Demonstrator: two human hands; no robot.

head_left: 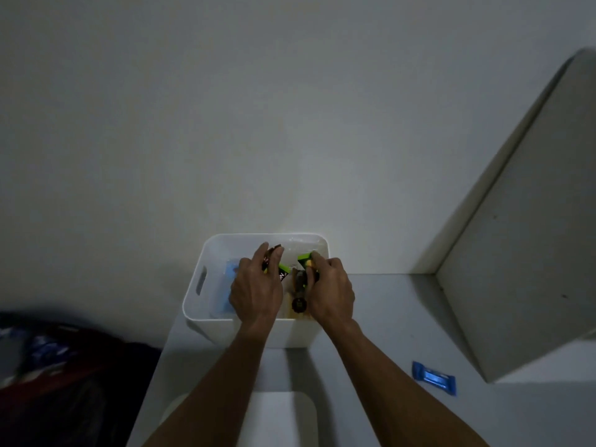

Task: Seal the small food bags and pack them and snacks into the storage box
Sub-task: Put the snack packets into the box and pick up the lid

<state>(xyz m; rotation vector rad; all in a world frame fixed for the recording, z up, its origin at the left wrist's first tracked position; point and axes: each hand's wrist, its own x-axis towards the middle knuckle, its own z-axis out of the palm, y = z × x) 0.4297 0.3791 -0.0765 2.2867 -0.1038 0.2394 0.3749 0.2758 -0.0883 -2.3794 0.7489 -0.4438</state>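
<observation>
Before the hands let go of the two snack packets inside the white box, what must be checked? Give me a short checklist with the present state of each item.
1. Left hand holds a black-and-green snack packet: ok.
2. Right hand holds a second green-cornered packet: ok.
3. Both packets are inside the white plastic storage box, below its rim: ok.
4. Box stands fully on the grey table: ok.
5. Everything is packed: not ok, a blue wrapped snack lies on the table to the right.
6. Small bags in the box are sealed: cannot tell.
</observation>
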